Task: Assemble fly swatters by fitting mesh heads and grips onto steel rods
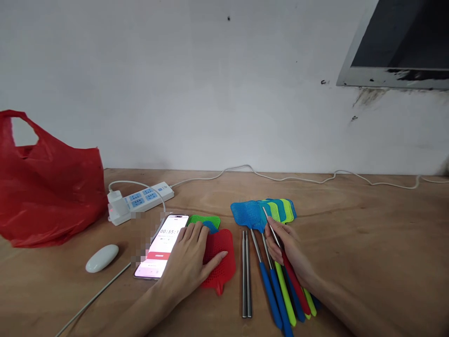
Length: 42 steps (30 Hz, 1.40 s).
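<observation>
My left hand [189, 257] lies with its fingers apart on a red fly swatter head [226, 241]. Green [206, 219] and blue [212, 226] swatter heads show just beyond its fingertips. In my right hand [288, 243] is a swatter handle [296, 286] with a red grip and a thin metal shaft, its bare tip pointing up and away, with no head on it. Beneath that hand, assembled fly swatters [246, 213] with blue and yellow-green heads and grips lie fanned out. Between my hands, two or more metal rods [246, 281] lie side by side.
A lit phone [163, 248] with a running timer lies beside my left hand. Farther left are a white power strip [147, 199] with a plugged-in charger, a white rounded object [102, 258] and a red plastic bag [52, 187]. A white cable [291, 179] runs along the wall.
</observation>
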### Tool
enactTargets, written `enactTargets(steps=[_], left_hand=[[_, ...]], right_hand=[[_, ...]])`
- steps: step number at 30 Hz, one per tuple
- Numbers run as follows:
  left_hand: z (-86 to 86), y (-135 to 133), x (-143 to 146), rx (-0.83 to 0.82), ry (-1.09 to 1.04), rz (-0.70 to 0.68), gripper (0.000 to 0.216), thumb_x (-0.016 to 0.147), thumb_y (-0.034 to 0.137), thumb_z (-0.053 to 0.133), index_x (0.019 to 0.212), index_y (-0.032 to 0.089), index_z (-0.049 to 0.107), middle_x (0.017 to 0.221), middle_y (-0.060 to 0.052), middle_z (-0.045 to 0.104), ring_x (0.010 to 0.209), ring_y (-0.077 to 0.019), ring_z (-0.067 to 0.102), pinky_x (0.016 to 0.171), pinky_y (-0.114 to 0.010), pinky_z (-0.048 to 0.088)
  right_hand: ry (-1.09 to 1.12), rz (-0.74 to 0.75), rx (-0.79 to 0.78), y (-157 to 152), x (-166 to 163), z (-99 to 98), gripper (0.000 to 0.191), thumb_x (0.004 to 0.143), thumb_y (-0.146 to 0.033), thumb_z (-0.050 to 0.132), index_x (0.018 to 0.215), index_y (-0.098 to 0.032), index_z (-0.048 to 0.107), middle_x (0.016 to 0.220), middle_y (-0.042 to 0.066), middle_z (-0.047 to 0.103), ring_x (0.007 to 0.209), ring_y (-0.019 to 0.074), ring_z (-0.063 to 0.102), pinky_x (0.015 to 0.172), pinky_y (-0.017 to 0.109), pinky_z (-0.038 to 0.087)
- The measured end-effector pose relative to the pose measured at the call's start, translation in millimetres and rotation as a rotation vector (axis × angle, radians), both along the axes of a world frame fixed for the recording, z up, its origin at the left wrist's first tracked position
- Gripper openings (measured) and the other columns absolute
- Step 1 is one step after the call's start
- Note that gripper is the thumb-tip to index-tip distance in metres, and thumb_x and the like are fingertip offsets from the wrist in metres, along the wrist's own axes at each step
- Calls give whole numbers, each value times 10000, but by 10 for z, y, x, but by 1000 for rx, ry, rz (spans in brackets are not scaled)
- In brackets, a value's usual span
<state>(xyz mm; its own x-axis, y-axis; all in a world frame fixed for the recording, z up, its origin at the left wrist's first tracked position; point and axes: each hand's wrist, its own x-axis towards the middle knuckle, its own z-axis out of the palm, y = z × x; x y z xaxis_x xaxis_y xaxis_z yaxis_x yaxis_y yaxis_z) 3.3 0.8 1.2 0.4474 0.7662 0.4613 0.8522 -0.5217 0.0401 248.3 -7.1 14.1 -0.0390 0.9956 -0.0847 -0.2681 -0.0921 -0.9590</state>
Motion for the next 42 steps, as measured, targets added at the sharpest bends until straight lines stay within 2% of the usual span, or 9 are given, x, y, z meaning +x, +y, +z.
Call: enactTargets(steps=[6, 9, 11, 14, 16, 18, 23, 35, 42], left_hand=[[64, -79, -4, -275, -398, -85, 228, 966, 444, 491, 1019, 222, 486, 876, -44, 658, 721, -241, 625, 637, -348, 478], [90, -84, 7, -376, -620, -92, 175, 988, 400, 455, 962, 230, 487, 818, -18, 634, 692, -207, 612, 624, -318, 469], [97, -63, 12, -443, -793, -96, 213, 982, 433, 473, 925, 229, 486, 793, -7, 614, 696, -193, 606, 614, -298, 474], [97, -15, 16, -609, -1056, -99, 291, 942, 518, 529, 938, 235, 461, 679, 45, 570, 536, -145, 547, 453, -227, 420], [100, 14, 15, -686, -1177, -98, 348, 903, 564, 570, 936, 241, 444, 591, 83, 532, 431, -118, 479, 359, -189, 350], [106, 33, 9, -697, -1256, -87, 375, 881, 573, 601, 919, 241, 432, 546, 99, 528, 388, -102, 447, 335, -172, 335], [112, 60, -12, -676, -1318, -64, 389, 862, 567, 623, 901, 238, 420, 558, 92, 591, 365, -86, 465, 367, -175, 379], [128, 48, 13, -679, -1315, -61, 383, 848, 545, 647, 881, 235, 426, 533, 89, 598, 359, -101, 498, 403, -197, 396], [112, 32, 19, -688, -1280, -102, 404, 834, 552, 666, 855, 233, 419, 500, 104, 563, 352, -79, 452, 326, -150, 343]], right_hand=[[7, 115, 7, 1, 6, -1, 447, 835, -603, 618, 727, -170, 621, 385, -97, 393, 306, 49, 303, 345, 175, 256], [-57, 177, 12, -7, 5, 9, 422, 862, -573, 595, 819, -158, 661, 381, -95, 414, 308, 55, 315, 354, 176, 265], [-107, 197, 20, -8, 4, 21, 419, 865, -570, 594, 931, -162, 665, 373, -99, 432, 303, 60, 317, 350, 174, 258], [-183, 257, 3, -6, 4, 29, 473, 857, -586, 592, 1078, -169, 631, 365, -104, 461, 281, 67, 301, 319, 171, 220], [-230, 331, -21, -11, 4, 25, 499, 852, -596, 590, 1104, -167, 616, 371, -99, 487, 267, 65, 299, 304, 168, 207], [-255, 399, -32, -23, 1, 21, 502, 843, -605, 591, 1079, -162, 619, 402, -89, 521, 261, 60, 316, 300, 167, 212], [-284, 490, -18, -68, -12, 45, 465, 824, -592, 620, 994, -160, 618, 477, -72, 571, 257, 50, 350, 300, 175, 223], [-334, 518, 27, -52, 14, 24, 427, 833, -543, 646, 970, -140, 670, 480, -65, 587, 270, 56, 382, 304, 174, 282], [-313, 586, 25, -79, -3, -44, 408, 857, -523, 630, 923, -125, 691, 527, -17, 650, 263, 50, 393, 294, 169, 235]])
